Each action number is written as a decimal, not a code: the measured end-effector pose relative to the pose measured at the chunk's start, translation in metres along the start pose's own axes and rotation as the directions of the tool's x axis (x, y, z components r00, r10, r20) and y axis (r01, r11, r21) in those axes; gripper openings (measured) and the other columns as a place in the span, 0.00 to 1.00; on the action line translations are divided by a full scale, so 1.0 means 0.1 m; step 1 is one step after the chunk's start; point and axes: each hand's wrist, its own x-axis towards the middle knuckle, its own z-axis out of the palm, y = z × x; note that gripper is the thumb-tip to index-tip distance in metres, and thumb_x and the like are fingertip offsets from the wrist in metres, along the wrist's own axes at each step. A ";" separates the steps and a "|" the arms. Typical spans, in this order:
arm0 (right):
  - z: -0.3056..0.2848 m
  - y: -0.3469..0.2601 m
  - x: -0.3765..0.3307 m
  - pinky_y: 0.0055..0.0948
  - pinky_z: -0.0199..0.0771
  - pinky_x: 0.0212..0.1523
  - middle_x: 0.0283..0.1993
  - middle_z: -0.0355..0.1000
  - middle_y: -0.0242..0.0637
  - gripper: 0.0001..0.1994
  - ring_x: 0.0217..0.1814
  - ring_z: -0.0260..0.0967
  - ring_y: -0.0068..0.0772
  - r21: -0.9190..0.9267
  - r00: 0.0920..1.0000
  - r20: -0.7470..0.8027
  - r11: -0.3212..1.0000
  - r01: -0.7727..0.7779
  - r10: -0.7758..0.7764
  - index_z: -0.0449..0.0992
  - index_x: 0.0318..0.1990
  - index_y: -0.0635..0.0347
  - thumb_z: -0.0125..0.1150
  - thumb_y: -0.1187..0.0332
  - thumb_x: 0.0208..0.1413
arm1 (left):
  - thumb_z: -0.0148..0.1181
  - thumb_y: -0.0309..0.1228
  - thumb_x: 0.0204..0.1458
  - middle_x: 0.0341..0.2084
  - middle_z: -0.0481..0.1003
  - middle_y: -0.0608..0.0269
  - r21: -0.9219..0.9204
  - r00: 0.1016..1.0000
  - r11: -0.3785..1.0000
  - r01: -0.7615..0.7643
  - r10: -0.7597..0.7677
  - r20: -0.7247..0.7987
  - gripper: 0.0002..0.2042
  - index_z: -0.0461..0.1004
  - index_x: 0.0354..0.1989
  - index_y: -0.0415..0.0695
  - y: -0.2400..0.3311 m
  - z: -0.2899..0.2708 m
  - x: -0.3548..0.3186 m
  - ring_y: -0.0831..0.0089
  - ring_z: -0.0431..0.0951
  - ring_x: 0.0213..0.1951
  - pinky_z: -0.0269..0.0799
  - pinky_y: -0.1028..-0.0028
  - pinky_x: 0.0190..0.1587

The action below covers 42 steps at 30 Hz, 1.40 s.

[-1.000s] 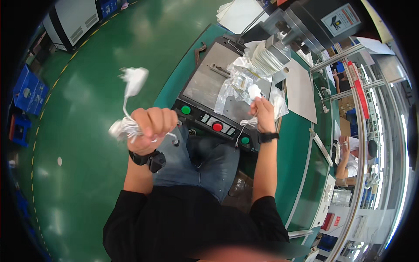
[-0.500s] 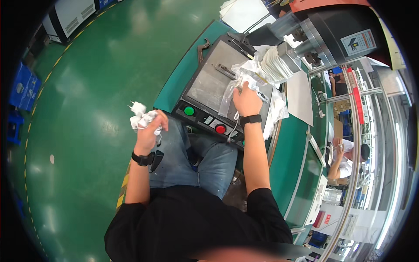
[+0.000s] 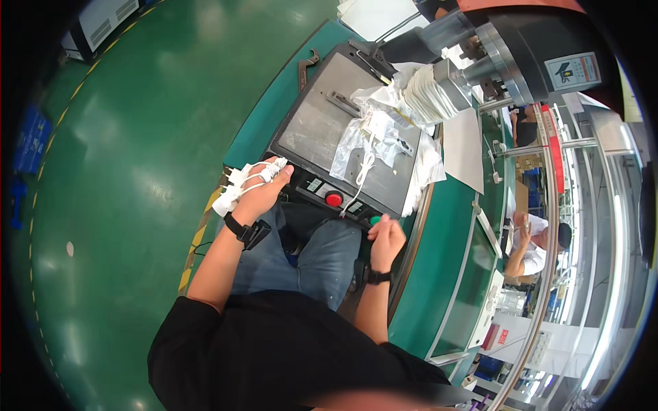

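The step in hand looks like working the controls of a bench-top press with a piece set under its head, both hands having come to the machine's front edge. The left hand point(image 3: 259, 197) is closed around a white plug point(image 3: 236, 179) and its bundled cable point(image 3: 273, 168), and lies at the left front corner of the machine base point(image 3: 308, 133); whether a button is beneath it is hidden. The right hand point(image 3: 388, 243) has its fingers loosely curled, with nothing seen in it, just beside the green button point(image 3: 375, 220) at the right; touching or slightly short of it, I cannot tell. A second white adapter point(image 3: 374, 123) sits on the base over crumpled clear film point(image 3: 343, 156), near the metal press head point(image 3: 452, 82), and its tied white cord point(image 3: 367, 166) trails down over the front edge, past the red button point(image 3: 334, 198). A press would seem to call for the right fingertips squarely on the green button, the left hand steady at its corner without dropping its bundle, and both hands kept clear of the head. The loose cord and film could be worth watching, since either might shift the adapter.
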 end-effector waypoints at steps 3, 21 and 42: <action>0.05 0.28 -0.18 0.19 0.66 0.32 0.31 0.70 0.34 0.13 0.31 0.66 0.18 0.214 0.982 0.076 0.965 0.151 -0.170 0.74 0.33 0.66 0.59 0.65 0.65 | 0.64 0.33 0.59 0.31 0.78 0.68 0.093 0.998 0.996 -0.009 0.004 0.055 0.12 0.75 0.47 0.39 -0.07 -0.09 0.07 0.81 0.77 0.35 0.72 0.78 0.40; 0.06 -0.05 -0.36 0.35 0.75 0.39 0.45 0.71 0.44 0.13 0.40 0.75 0.40 -0.103 0.855 0.459 0.942 0.319 -0.240 0.76 0.44 0.61 0.66 0.65 0.56 | 0.52 0.30 0.62 0.19 0.63 0.67 -0.623 0.861 0.765 -0.166 0.420 0.287 0.11 0.72 0.47 0.36 0.92 -0.22 -0.24 0.76 0.63 0.25 0.58 0.74 0.30; -2.30 -1.25 -0.18 0.34 0.74 0.37 0.35 0.76 0.38 0.11 0.36 0.76 0.36 -0.153 0.711 0.208 0.696 0.702 -0.672 0.77 0.42 0.60 0.64 0.62 0.58 | 0.62 0.44 0.58 0.34 0.81 0.52 0.777 0.908 0.471 -0.417 0.240 0.342 0.21 0.78 0.43 0.35 0.39 1.41 0.41 0.57 0.80 0.36 0.72 0.61 0.43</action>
